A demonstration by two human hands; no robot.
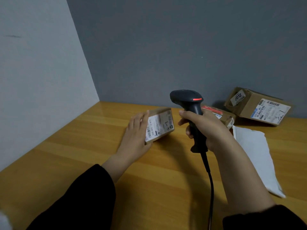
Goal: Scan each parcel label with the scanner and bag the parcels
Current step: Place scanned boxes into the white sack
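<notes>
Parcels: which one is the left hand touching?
The small parcel left of the scanner; the left hand rests on its edge. The red-taped parcel and large box lie untouched.

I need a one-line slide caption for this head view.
Right hand grips the scanner beside a labelled parcel that the left hand steadies.

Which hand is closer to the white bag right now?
Right. The right hand, gripping the scanner, is just left of the white bag; the left hand is farther left, flat against the small parcel.
</notes>
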